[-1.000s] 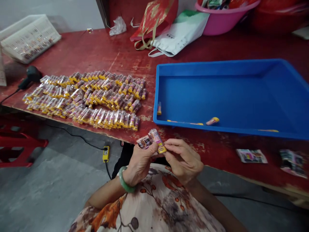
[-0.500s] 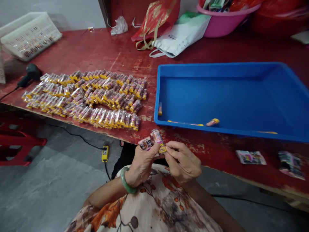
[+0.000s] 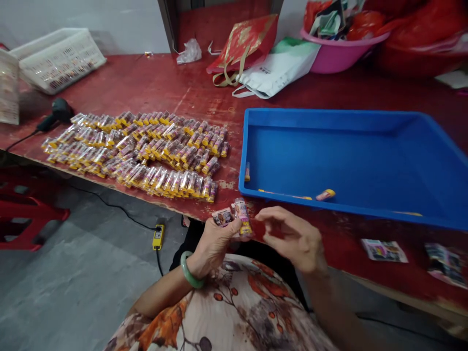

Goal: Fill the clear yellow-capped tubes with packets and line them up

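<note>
A worn red wooden tabletop (image 3: 124, 78) carries a blue rectangular plastic tray (image 3: 329, 161) and piled rows of clear, yellow-ended tubes (image 3: 179, 181). The right hand (image 3: 294, 239) has its grip loosely parted, just beside the left hand (image 3: 215, 241), whose grip pinches a clear yellow-ended printed tube (image 3: 241, 214) and flat printed packet (image 3: 221, 217), lettering too small to read.

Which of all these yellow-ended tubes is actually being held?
The tube in the left hand, beside a printed piece; the others lie on the red table or in the blue tray.
</note>
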`<state>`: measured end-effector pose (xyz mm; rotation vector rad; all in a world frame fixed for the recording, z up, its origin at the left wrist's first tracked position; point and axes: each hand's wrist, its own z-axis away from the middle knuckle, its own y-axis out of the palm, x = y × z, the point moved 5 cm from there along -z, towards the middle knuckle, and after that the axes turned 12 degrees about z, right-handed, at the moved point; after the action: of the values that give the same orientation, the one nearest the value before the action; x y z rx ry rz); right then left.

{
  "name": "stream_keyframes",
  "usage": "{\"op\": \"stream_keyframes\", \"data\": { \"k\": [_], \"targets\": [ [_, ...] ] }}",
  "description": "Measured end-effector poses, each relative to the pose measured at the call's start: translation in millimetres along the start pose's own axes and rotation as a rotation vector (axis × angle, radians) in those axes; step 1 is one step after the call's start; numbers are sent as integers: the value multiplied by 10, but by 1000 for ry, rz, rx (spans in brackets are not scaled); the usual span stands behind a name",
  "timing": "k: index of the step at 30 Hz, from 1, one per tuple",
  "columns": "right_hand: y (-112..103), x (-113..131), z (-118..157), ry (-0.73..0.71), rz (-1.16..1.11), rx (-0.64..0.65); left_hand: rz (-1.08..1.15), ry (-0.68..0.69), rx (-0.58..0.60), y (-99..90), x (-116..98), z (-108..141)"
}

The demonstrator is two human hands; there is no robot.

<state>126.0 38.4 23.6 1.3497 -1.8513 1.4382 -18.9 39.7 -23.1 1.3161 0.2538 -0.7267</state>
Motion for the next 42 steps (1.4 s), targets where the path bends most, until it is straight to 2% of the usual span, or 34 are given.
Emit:
{"op": "stream_keyframes", "data": {
  "k": [3,6,9,11,15,20,22,24,28,31,34,39,42],
  "targets": [
    [-34,-54,-197,208,-91,7,-68,-3,89,10,-29,-20],
    [111,0,-401,305,-60,120,-90,-6,127,8,-76,-39],
    [251,85,-621,334,-102,206,-94,34,101,-35,-198,-78],
    [325,110,-845,369,-164,212,-82,54,30,-111,-312,-106],
    [554,95,-1628,411,-224,99,24,79,-120,-329,-551,-86],
    [1097,-7,-2780,382,8,-12,154,35,-155,-590,-643,68],
    [1313,-94,-3082,396,106,-34,186,9,-142,-676,-619,118],
    [1492,-198,-3265,418,232,-38,209,-11,-124,-745,-594,147],
    [1719,-344,-3403,404,491,7,302,-22,-111,-825,-599,173],
    [1780,-344,-3431,295,673,48,357,-3,-120,-826,-663,183],
    [1797,-295,-3397,143,817,114,307,-5,-139,-782,-718,173],
    [1758,-28,-3161,-123,970,163,160,-5,-208,-718,-721,113],
    [1567,193,-3036,-205,1048,111,150,0,-265,-724,-705,79]
  ]
}}
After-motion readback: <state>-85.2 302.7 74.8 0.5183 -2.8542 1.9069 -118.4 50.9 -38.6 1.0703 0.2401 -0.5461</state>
